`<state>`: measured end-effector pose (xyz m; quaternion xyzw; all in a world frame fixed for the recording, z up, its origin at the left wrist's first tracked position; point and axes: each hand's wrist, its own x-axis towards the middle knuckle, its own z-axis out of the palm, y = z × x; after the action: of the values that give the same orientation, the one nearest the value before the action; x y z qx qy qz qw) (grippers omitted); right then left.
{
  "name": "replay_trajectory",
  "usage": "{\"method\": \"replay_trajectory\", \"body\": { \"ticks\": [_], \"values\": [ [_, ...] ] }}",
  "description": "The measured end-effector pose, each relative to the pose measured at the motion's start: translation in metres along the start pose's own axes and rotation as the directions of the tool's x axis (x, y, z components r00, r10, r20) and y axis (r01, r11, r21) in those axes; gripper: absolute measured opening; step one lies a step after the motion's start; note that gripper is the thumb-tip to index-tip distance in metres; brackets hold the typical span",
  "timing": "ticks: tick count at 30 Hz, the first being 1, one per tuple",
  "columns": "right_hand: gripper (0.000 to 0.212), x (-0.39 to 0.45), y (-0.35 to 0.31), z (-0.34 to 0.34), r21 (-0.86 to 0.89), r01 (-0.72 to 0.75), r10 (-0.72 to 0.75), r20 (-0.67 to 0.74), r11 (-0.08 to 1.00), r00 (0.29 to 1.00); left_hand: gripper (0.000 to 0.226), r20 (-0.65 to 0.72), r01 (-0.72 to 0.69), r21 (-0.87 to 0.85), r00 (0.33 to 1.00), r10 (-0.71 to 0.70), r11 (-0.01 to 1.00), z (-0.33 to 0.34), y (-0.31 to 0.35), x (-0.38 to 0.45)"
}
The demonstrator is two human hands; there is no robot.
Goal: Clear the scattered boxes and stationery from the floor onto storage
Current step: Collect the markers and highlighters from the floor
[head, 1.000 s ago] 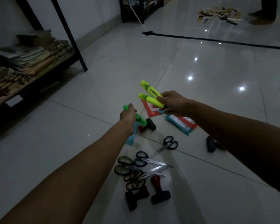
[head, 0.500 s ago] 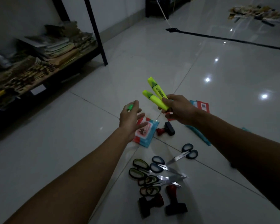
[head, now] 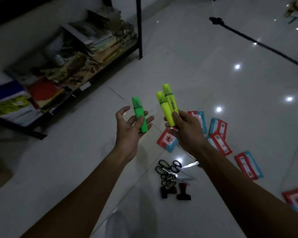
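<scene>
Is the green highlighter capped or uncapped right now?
Capped: the green highlighter in the left hand shows its translucent cap on the upper end, no tip exposed.

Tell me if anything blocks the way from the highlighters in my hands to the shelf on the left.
Nothing visible does. The green highlighter in the left hand and the yellow highlighters in the right hand are held above bare floor before the already crowded shelf.
</scene>
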<state>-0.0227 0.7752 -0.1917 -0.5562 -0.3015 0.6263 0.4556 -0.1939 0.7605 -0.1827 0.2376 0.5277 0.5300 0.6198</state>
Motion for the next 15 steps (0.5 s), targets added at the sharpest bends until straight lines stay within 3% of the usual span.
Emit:
{"method": "replay_trajectory", "body": {
  "ticks": [8, 10, 13, 15],
  "values": [
    [0.017, -0.094, -0.24, 0.139, 0.072, -0.041, 0.036, 0.063, 0.997, 0.997, 0.022, -0.083, 0.087, 0.079, 0.993, -0.081, 0.993, 0.009, 0.282, -0.079],
    [0.029, -0.12, -0.293, 0.171, 0.121, -0.024, 0.014, 0.083, 0.992, 0.996, 0.024, -0.097, 0.05, 0.096, 0.994, -0.041, 0.994, 0.01, 0.348, -0.094],
    [0.062, -0.15, -0.358, 0.217, 0.208, -0.026, 0.002, 0.114, 0.978, 0.993, 0.024, -0.106, -0.01, 0.111, 0.994, 0.022, 0.994, 0.006, 0.429, -0.116],
    [0.052, -0.163, -0.389, 0.242, 0.239, -0.008, -0.027, 0.144, 0.971, 0.989, 0.021, -0.115, -0.044, 0.131, 0.992, 0.059, 0.99, 0.002, 0.471, -0.132]
  ]
}}
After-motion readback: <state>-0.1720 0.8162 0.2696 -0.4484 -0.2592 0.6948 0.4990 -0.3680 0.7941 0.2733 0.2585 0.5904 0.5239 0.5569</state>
